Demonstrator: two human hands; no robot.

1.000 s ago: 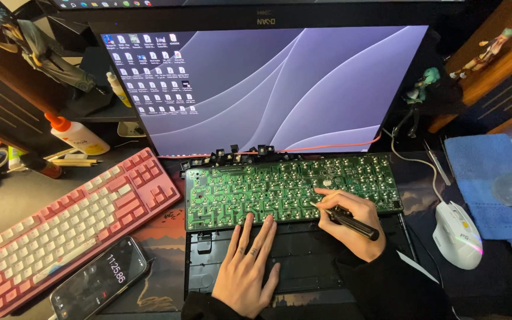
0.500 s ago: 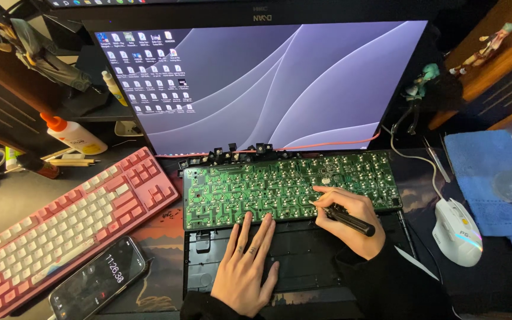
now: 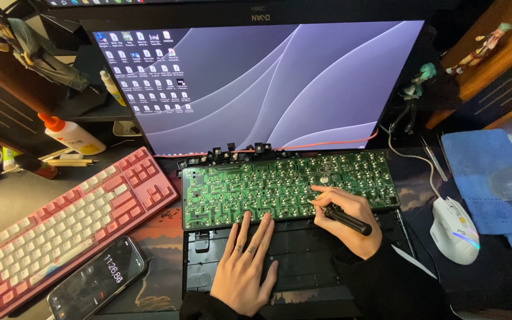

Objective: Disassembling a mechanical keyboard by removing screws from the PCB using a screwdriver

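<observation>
Green circuit board (image 3: pixel 268 186), flat and rectangular, studded with rows of shiny solder points, is laid across a black plastic keyboard tray (image 3: pixel 303 261) in front of the monitor (image 3: pixel 268 83). Left hand (image 3: pixel 245 266) is rested flat on the tray, fingers spread and straight, fingertips (image 3: pixel 266 218) touching the board's near edge; nothing is gripped. Right hand (image 3: pixel 346 224) is curled shut around a slim black pen-shaped tool (image 3: pixel 348 221), index finger extended onto the board, tool tip hidden by the fingers. Loose black key switches (image 3: pixel 232 155) are lined along the board's far edge. Pink-and-white keyboard (image 3: pixel 60 228) is set at an angle to the left, glossy phone (image 3: pixel 96 280) just beside it. White mouse (image 3: pixel 454 228) is seen to the right, beside a blue cloth (image 3: pixel 481 172).
</observation>
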